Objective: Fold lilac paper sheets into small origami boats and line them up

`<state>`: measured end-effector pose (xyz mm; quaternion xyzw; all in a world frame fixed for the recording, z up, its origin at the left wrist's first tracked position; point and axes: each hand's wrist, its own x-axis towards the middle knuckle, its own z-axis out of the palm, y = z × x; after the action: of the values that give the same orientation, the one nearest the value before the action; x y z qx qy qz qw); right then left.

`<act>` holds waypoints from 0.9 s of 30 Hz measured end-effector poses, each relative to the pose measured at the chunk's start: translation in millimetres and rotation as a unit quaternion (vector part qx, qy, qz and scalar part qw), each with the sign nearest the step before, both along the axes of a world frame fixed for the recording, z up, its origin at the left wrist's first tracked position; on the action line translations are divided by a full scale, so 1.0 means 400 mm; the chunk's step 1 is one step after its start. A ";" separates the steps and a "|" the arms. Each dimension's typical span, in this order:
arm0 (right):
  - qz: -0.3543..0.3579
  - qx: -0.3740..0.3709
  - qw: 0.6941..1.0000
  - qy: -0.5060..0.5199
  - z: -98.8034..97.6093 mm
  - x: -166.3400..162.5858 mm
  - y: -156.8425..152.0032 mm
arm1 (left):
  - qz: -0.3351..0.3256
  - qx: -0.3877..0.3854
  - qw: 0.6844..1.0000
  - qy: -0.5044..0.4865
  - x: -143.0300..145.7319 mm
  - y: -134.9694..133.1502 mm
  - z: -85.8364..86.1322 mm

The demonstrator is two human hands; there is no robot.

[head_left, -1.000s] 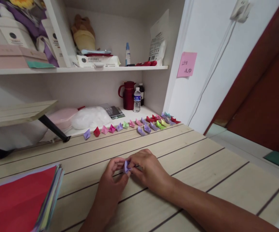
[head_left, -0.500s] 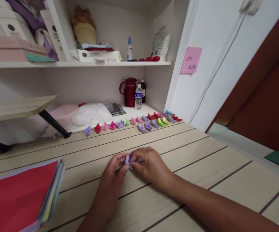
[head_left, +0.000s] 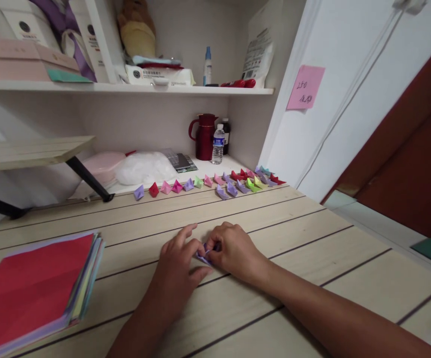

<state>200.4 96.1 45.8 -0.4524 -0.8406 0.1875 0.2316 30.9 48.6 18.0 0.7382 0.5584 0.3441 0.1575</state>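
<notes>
A small purple folded paper boat (head_left: pixel 203 259) is low over the table between my hands, partly hidden by fingers. My right hand (head_left: pixel 236 251) pinches its right side between thumb and bent fingers. On the other side, my left hand (head_left: pixel 176 263) has its fingers spread, the index fingertip touching the paper and the thumb stretched out near its lower edge. Beyond both hands, several finished paper boats stand along the table's back edge, among them a red boat (head_left: pixel 154 189), a green boat (head_left: pixel 198 182) and a purple boat (head_left: pixel 232 189).
A stack of coloured paper (head_left: pixel 47 283), red on top, lies at the left of the slatted wooden table (head_left: pixel 301 238). Behind stand a red jug (head_left: pixel 205 139) and a water bottle (head_left: pixel 218 144). A small raised shelf (head_left: pixel 36 151) with black legs is at left.
My left hand has loosened its pinch and spread its fingers. The purple boat has tipped lower, still in my right hand. The view has shifted slightly.
</notes>
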 end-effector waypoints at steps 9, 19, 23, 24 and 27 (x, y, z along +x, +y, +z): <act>0.034 -0.059 0.997 -0.023 0.004 0.021 0.014 | 0.010 -0.042 0.997 0.061 0.021 -0.004 0.011; 0.046 -0.026 0.995 -0.081 0.020 0.013 0.032 | 0.022 -0.025 0.996 0.080 0.037 -0.011 0.021; 0.080 -0.009 0.993 -0.089 0.034 0.011 -0.008 | -0.029 -0.022 0.994 0.099 0.007 -0.042 0.049; 0.093 -0.010 0.992 -0.083 0.033 0.013 -0.024 | -0.050 -0.024 0.993 0.105 -0.003 -0.055 0.054; 0.124 -0.006 0.991 -0.048 0.022 0.021 -0.068 | -0.082 -0.031 0.990 0.113 -0.028 -0.092 0.061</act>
<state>208.8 68.8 54.7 -0.3541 -0.8992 0.1983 0.1634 19.7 11.6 42.6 0.8105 0.5205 0.2269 0.1437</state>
